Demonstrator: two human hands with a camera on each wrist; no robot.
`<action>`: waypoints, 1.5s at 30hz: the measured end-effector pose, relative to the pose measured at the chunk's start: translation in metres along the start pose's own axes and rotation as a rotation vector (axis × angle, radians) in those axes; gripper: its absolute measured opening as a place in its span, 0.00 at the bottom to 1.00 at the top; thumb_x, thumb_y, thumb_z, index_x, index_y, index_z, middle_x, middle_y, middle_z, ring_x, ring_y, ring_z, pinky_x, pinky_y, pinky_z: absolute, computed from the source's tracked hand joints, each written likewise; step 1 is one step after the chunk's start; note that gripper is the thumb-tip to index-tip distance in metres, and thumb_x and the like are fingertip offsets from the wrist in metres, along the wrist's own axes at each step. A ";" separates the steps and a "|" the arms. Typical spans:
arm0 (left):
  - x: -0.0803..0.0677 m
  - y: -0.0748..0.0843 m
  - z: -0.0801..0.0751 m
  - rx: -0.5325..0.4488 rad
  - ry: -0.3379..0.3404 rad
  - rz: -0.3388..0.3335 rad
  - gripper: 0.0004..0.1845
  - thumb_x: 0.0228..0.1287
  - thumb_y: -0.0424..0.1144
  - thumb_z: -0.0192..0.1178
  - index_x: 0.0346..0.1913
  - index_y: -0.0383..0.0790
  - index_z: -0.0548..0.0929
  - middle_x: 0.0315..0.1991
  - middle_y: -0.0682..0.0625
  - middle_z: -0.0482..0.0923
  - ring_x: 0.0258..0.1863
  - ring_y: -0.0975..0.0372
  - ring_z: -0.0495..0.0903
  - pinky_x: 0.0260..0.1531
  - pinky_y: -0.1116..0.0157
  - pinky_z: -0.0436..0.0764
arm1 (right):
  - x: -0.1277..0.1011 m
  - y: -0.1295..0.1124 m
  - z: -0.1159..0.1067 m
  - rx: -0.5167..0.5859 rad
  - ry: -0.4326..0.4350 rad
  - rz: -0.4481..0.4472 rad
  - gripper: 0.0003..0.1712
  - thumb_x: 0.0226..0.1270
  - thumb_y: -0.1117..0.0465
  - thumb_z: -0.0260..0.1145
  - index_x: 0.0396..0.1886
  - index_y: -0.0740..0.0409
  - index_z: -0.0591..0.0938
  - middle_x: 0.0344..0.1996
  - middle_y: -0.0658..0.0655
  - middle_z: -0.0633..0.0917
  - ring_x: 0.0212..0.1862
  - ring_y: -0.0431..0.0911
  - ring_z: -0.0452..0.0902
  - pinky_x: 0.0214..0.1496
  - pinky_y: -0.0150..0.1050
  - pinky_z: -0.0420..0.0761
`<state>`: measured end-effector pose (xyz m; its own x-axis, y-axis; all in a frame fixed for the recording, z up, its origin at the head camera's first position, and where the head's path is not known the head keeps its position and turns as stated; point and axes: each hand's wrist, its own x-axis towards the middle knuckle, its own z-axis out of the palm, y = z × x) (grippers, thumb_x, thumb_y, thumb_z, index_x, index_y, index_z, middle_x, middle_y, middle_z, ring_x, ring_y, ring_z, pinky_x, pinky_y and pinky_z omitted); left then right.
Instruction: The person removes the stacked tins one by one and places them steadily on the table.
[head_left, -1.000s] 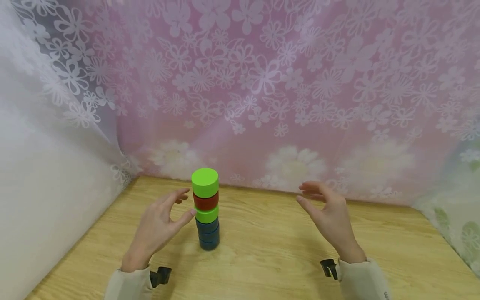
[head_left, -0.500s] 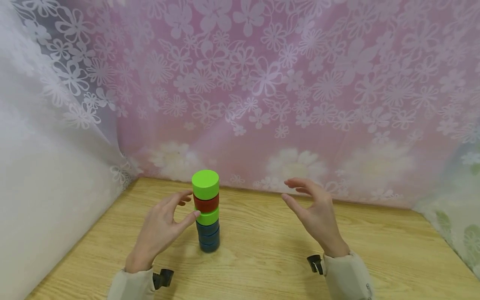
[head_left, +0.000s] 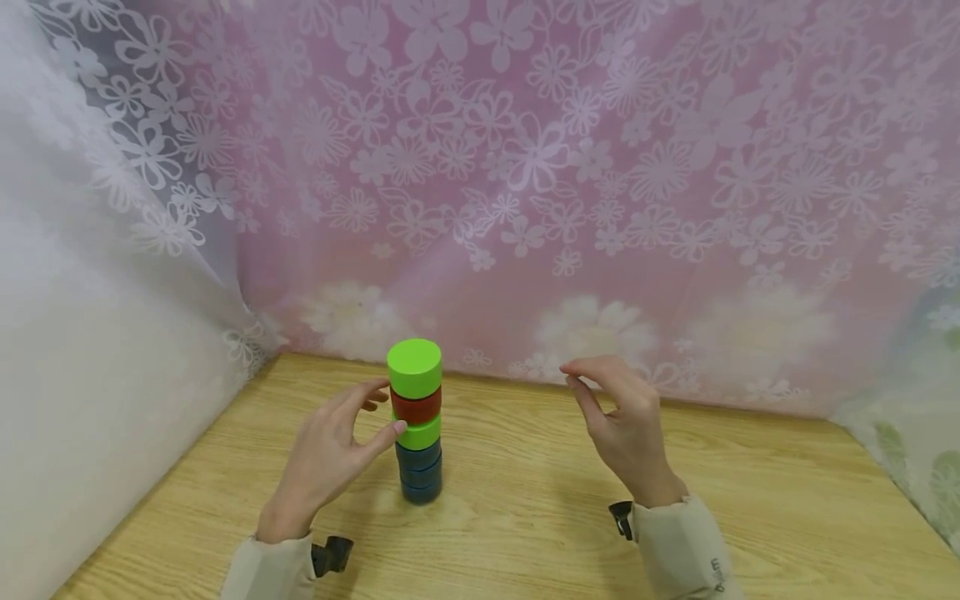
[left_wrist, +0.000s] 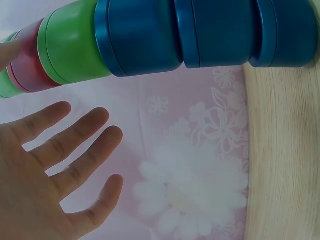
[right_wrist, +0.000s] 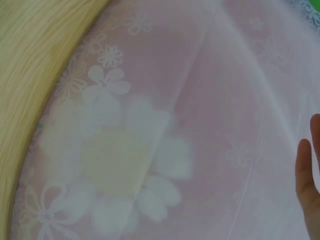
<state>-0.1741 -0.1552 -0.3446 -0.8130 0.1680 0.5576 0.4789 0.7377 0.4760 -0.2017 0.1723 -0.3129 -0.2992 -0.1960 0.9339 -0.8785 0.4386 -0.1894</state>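
Stack of round blocks (head_left: 416,421): upright on the wooden counter (head_left: 525,517), near its back left corner; three blue at the base, then green, red, green. Left hand (head_left: 330,458): fingers spread, thumb tip touching the lower green block (head_left: 418,433). Right hand (head_left: 622,417): well apart to the right, fingers loosely curled, holding nothing. Floral curtain (head_left: 525,167) behind.

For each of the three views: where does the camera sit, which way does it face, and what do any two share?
Head: looks forward and down at the wooden table, the tower of round coloured blocks, the left hand and the right hand.
Left wrist: looks past its open fingers at the tower.
Right wrist: faces the pink floral curtain; only fingertips show.
All share the curtain and the table.
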 end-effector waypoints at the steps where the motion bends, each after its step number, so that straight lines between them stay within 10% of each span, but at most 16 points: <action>1: 0.000 0.000 0.000 -0.001 0.000 0.003 0.28 0.66 0.50 0.68 0.65 0.40 0.79 0.51 0.45 0.85 0.48 0.52 0.84 0.40 0.48 0.82 | 0.000 0.000 0.001 -0.002 0.005 -0.004 0.06 0.71 0.66 0.69 0.41 0.67 0.87 0.37 0.62 0.88 0.39 0.55 0.84 0.51 0.29 0.78; 14: 0.001 0.001 0.004 -0.025 -0.008 0.006 0.28 0.65 0.50 0.68 0.65 0.40 0.79 0.52 0.45 0.85 0.47 0.53 0.84 0.38 0.51 0.82 | 0.016 -0.028 0.009 0.172 -0.173 0.464 0.19 0.62 0.74 0.73 0.53 0.65 0.84 0.50 0.59 0.86 0.54 0.52 0.81 0.55 0.35 0.79; 45: 0.003 0.002 0.023 -0.050 0.041 0.005 0.28 0.64 0.50 0.70 0.62 0.39 0.80 0.47 0.48 0.84 0.43 0.55 0.83 0.35 0.56 0.81 | 0.023 -0.029 0.044 0.364 -0.232 0.575 0.18 0.64 0.70 0.73 0.53 0.65 0.83 0.50 0.59 0.85 0.53 0.55 0.81 0.58 0.56 0.78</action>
<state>-0.1836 -0.1382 -0.3577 -0.7970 0.1437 0.5866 0.4995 0.7028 0.5064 -0.1990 0.1168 -0.2993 -0.7879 -0.2206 0.5750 -0.6143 0.2160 -0.7589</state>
